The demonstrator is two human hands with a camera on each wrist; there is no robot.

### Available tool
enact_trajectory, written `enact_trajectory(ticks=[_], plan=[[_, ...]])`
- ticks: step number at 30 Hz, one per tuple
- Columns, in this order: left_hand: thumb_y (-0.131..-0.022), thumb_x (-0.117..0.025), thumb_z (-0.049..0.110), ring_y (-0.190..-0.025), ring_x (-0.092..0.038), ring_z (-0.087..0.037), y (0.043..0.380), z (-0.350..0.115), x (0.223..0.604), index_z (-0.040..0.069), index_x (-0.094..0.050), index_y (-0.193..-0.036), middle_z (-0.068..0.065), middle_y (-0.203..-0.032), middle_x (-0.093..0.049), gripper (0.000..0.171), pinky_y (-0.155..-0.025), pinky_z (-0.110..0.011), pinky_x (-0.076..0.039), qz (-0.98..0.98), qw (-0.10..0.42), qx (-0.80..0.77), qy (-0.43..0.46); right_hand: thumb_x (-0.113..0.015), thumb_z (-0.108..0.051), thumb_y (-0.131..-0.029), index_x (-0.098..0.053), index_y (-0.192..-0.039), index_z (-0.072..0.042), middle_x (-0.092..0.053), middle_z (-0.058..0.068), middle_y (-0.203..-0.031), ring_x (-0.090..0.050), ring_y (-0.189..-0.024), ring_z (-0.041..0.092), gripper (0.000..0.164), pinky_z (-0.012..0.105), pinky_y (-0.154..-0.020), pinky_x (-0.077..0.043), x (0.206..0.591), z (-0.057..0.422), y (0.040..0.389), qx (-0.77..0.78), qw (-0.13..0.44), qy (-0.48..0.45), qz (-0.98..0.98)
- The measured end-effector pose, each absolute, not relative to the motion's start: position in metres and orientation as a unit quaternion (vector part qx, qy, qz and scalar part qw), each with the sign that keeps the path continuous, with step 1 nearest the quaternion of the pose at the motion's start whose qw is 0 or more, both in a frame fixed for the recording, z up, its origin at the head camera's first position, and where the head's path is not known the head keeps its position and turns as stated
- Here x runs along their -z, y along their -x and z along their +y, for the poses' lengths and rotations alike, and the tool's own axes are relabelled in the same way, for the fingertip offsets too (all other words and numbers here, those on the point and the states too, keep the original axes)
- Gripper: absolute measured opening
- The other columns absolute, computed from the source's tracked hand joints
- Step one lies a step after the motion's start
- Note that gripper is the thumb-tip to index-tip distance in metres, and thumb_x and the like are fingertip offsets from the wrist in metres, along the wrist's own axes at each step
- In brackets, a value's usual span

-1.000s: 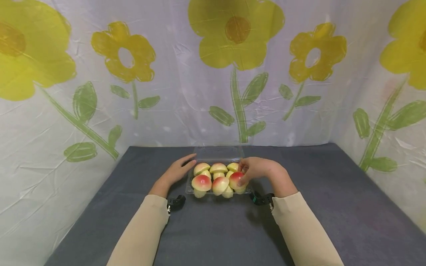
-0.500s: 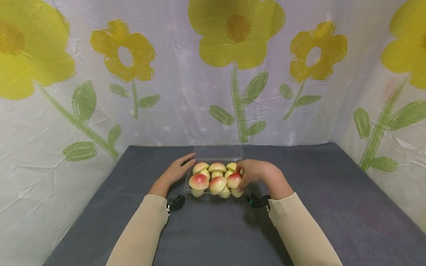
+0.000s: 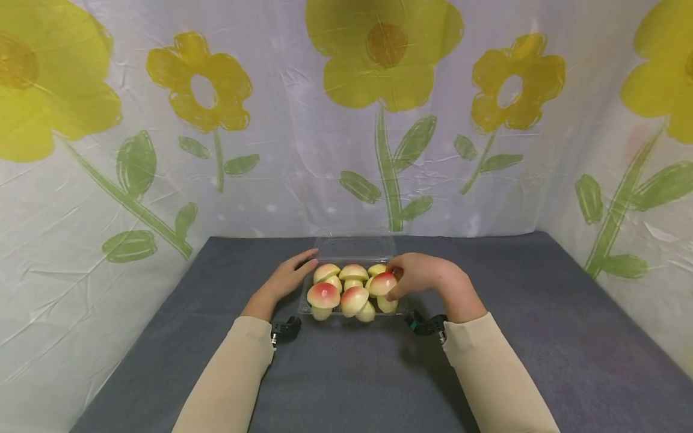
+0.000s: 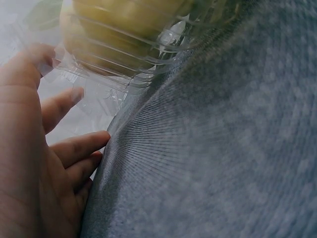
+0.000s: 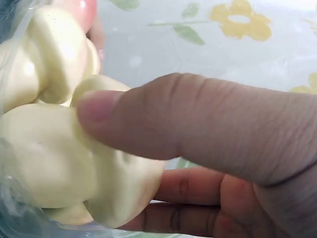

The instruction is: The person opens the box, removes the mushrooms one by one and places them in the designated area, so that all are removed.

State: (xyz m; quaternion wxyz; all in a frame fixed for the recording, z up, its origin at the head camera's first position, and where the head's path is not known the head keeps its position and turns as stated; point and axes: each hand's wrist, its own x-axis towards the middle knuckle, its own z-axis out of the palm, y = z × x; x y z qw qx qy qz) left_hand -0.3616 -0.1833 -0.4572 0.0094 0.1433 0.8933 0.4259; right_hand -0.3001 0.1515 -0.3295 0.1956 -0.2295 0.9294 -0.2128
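A hinged clear plastic box (image 3: 305,311) holds several toy mushrooms in two rows, with cream stems and red-tinted caps. My right hand (image 3: 422,278) grips the front right toy mushroom (image 3: 383,284); in the right wrist view the thumb (image 5: 143,116) presses on this mushroom (image 5: 121,191) while the fingers lie behind its cap. Beside the box's left side is my left hand (image 3: 287,280), its fingers extended and fingertips at the back left corner. The left wrist view has that hand (image 4: 29,144) close to the ribbed plastic wall (image 4: 119,74).
The box's clear lid (image 3: 355,248) stands raised at the back. A dark grey cloth (image 3: 335,379) covers the table. Behind it hangs a white curtain (image 3: 292,150) printed with yellow flowers. Each wrist wears a black strap (image 3: 425,325).
The box and its mushrooms slid slightly left, then stayed put. My right hand dipped left, then came back up and right, tilting the front right mushroom's cap upward. The left hand is almost still.
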Motion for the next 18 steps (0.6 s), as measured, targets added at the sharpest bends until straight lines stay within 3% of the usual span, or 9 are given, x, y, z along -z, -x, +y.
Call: enact_trajectory(ticks=[7, 18], plan=[[-0.109, -0.048, 0.049, -0.149, -0.033, -0.038, 0.3612, -0.1827, 0.4574, 0.022, -0.04, -0.161, -0.011, -0.161, -0.04, 0.059, -0.118, -0.065, -0.028, 0.892, 0.011, -0.429, -0.144, -0.078, -0.025, -0.087, -0.066, -0.135, -0.005, -0.067, 0.003, -0.118, -0.062, -0.1, 0.018, 0.053, 0.039, -0.085, -0.054, 0.322, 0.1556, 0.2969, 0.235, 0.171, 0.234, 0.928], [-0.109, -0.048, 0.049, -0.149, -0.033, -0.038, 0.3605, -0.1823, 0.4553, 0.022, -0.04, -0.16, -0.012, -0.161, -0.039, 0.059, -0.118, -0.064, -0.027, 0.894, 0.005, -0.426, -0.141, -0.068, -0.017, -0.085, -0.072, -0.118, -0.008, -0.066, 0.002, -0.097, -0.054, -0.078, 0.018, 0.034, 0.035, -0.068, -0.046, 0.3182, 0.1619, 0.2993, 0.267, 0.137, 0.248, 0.921]])
